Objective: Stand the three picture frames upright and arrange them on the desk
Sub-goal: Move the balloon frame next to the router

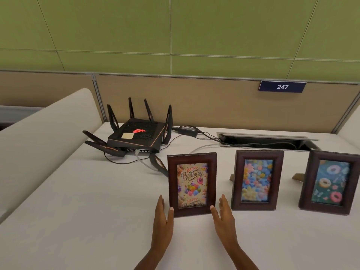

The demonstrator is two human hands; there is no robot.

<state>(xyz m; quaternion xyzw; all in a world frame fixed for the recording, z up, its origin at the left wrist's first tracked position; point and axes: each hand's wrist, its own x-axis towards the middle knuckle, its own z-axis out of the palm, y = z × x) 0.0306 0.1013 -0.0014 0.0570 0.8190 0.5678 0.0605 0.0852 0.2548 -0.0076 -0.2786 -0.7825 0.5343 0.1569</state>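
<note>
Three dark wooden picture frames stand upright in a row on the white desk. The left one, a birthday frame, shows balloons and lettering. The middle one is a flower frame, and a donut frame stands at the right edge. My left hand lies flat beside the birthday frame's lower left corner, thumb tip at its edge. On the other side, my right hand is flat too, its thumb at the lower right corner. Both hands have their fingers spread and grip nothing.
A black router with several antennas sits behind the birthday frame, its cables running to a power brick and an open cable hatch. A tan partition with a 247 sign backs the desk. A cream divider borders the left.
</note>
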